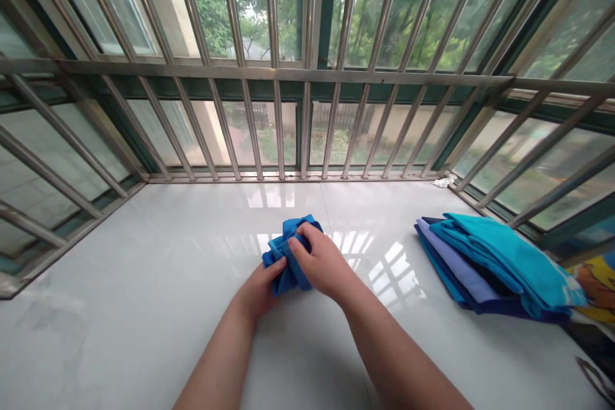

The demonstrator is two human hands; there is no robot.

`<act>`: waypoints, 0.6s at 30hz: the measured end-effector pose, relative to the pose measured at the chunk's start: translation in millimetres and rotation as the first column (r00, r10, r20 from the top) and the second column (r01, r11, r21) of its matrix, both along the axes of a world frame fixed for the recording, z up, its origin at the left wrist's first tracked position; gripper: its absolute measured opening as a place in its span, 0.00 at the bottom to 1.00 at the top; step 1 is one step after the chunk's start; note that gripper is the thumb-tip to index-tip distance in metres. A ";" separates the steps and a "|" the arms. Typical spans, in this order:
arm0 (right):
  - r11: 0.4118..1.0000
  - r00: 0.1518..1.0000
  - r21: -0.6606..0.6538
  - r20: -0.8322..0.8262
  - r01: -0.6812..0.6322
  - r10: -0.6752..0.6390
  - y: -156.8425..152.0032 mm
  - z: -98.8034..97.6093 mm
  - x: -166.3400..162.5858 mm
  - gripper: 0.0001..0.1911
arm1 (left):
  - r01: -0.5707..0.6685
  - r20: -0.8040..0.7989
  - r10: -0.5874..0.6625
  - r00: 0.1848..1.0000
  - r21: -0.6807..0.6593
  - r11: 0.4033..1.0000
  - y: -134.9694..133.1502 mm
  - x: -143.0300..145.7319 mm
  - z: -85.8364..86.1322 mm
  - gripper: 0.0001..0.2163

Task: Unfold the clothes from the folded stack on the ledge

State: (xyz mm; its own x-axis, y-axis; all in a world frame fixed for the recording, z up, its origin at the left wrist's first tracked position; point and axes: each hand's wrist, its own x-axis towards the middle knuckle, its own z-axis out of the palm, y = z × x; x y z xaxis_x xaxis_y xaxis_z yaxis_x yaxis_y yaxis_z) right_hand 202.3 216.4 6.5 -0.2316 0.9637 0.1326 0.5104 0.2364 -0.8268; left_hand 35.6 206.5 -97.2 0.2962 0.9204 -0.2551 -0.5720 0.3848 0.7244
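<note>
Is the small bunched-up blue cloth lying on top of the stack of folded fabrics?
No, both hands grip the small blue cloth on the white sill, well apart from the folded fabric stack at right.

no readable text, labels, brands or numbers anywhere in the view. the yellow-orange printed item, just right of the folded cloth stack, showed only a colourful picture, no letters that could be made out. the stack itself carried no legible tags or marks.
</note>
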 end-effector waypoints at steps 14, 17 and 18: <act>0.720 0.778 0.397 0.024 0.569 -0.628 42.5 -0.1 93.1 0.28 | -0.340 0.286 0.368 0.885 -0.142 0.929 15.2 -27.8 13.3 0.25; 0.920 0.959 0.378 0.206 0.106 -0.195 32.4 -9.4 68.2 0.26 | -0.279 0.206 0.313 0.927 -0.181 0.943 12.1 -19.4 11.7 0.22; 0.952 0.974 0.300 0.226 -0.052 -0.018 28.4 -12.5 58.4 0.27 | -0.244 0.195 0.279 0.940 -0.186 0.952 11.2 -17.7 12.1 0.22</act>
